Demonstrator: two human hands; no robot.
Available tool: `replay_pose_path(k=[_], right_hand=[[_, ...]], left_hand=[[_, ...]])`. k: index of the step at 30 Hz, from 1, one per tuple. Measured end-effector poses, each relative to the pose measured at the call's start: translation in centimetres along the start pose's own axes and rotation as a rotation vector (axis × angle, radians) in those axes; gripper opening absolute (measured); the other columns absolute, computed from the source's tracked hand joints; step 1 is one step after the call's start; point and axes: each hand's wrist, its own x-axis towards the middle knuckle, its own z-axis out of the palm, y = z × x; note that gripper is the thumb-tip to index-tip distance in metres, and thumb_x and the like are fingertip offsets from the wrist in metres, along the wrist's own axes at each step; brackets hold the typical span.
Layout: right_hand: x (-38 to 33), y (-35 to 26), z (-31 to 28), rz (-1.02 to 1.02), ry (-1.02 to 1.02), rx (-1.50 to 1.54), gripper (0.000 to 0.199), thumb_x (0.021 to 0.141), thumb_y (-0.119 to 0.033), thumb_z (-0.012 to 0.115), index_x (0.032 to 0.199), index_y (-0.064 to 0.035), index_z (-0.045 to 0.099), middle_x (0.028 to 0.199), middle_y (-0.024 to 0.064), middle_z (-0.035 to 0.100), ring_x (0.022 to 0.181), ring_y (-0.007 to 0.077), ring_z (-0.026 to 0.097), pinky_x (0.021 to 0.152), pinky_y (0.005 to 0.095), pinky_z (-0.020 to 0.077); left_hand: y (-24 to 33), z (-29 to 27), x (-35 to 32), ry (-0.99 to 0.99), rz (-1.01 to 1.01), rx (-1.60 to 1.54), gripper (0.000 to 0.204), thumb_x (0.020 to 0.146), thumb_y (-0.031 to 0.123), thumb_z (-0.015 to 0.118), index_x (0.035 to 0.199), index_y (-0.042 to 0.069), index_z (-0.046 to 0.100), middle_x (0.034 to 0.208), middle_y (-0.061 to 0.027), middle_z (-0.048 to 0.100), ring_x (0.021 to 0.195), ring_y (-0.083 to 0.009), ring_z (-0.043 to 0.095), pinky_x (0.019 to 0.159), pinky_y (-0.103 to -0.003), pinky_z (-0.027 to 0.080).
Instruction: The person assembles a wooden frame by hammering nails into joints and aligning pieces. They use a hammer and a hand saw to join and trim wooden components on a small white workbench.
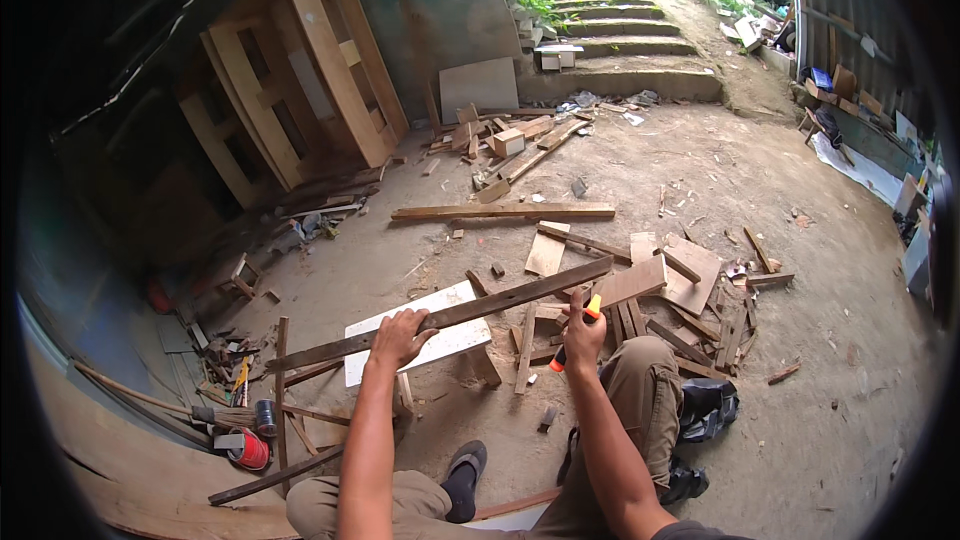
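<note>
A long dark wooden strip [480, 306] lies slantwise over a white board [425, 325] that tops a low wooden stand. My left hand [402, 337] is closed over the strip near its middle, thumb side toward the right. Close to the strip's right end, my right hand [586, 332] is wrapped around a tool with an orange, yellow and black handle [592, 307]. Its working end cannot be made out, so the tool's kind is unclear. The right fist sits just below the strip, and I cannot tell whether it touches it.
Loose wood scraps [690, 330] lie around my right knee, with another pile [510, 140] farther off. A thick beam [503, 212] lies ahead. Tall wooden frames [330, 60] lean at the left wall. A red can [250, 450] and a broom [220, 417] are at lower left. Concrete steps [620, 48] rise behind.
</note>
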Motion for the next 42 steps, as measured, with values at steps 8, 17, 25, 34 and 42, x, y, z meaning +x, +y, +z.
replay_pose_path(k=[8, 17, 25, 34, 42], right_hand=[[-2.4, 3.7, -2.7, 0.047, -0.035, -0.063, 0.035, 0.096, -0.036, 0.064, 0.095, -0.0036, 0.051, 0.075, 0.0016, 0.056, 0.064, 0.0079, 0.052, 0.058, 0.0242, 0.0437], [-4.8, 4.6, -1.0, -0.036, -0.305, -0.24, 0.018, 0.099, -0.02, 0.059, 0.093, -0.0042, 0.055, 0.071, -0.004, 0.049, 0.06, 0.0027, 0.044, 0.053, 0.0213, 0.0357], [-4.8, 7.8, 0.8, -0.044, -0.424, -0.261, 0.022, 0.101, -0.02, 0.056, 0.085, -0.0067, 0.048, 0.058, -0.0063, 0.043, 0.046, 0.0009, 0.035, 0.043, 0.0199, 0.0271], [-2.4, 8.2, 0.0, 0.106, -0.483, -0.253, 0.033, 0.097, -0.034, 0.06, 0.09, -0.0032, 0.051, 0.068, -0.0036, 0.051, 0.057, 0.002, 0.044, 0.051, 0.0187, 0.0351], [-1.8, 7.4, 1.1, 0.04, -0.468, -0.081, 0.035, 0.101, -0.037, 0.053, 0.09, -0.0038, 0.049, 0.062, -0.0018, 0.047, 0.046, 0.0032, 0.039, 0.04, 0.0203, 0.0297]], left_hand=[[-12.2, 10.1, -8.5, -0.202, -0.172, -0.011, 0.042, 0.09, 0.032, 0.064, 0.125, 0.008, 0.059, 0.109, -0.0118, 0.063, 0.108, -0.0307, 0.056, 0.088, -0.044, 0.045], [-16.8, 12.5, -7.5, -0.194, -0.112, 0.007, 0.049, 0.09, 0.028, 0.064, 0.133, 0.008, 0.052, 0.127, -0.0125, 0.056, 0.123, -0.0297, 0.049, 0.101, -0.047, 0.039], [-0.3, 18.2, 7.9, 0.094, -0.077, -0.316, 0.058, 0.088, 0.037, 0.066, 0.135, 0.007, 0.05, 0.134, -0.0157, 0.052, 0.13, -0.0317, 0.046, 0.114, -0.051, 0.026], [5.4, 23.6, 12.6, 0.249, -0.023, -0.342, 0.04, 0.08, 0.014, 0.061, 0.117, 0.001, 0.059, 0.108, -0.0128, 0.061, 0.1, -0.0275, 0.06, 0.085, -0.039, 0.045], [4.5, 23.0, 10.1, 0.242, -0.036, -0.388, 0.045, 0.088, 0.033, 0.063, 0.117, 0.0, 0.059, 0.105, -0.0146, 0.06, 0.099, -0.0298, 0.06, 0.086, -0.041, 0.047]])
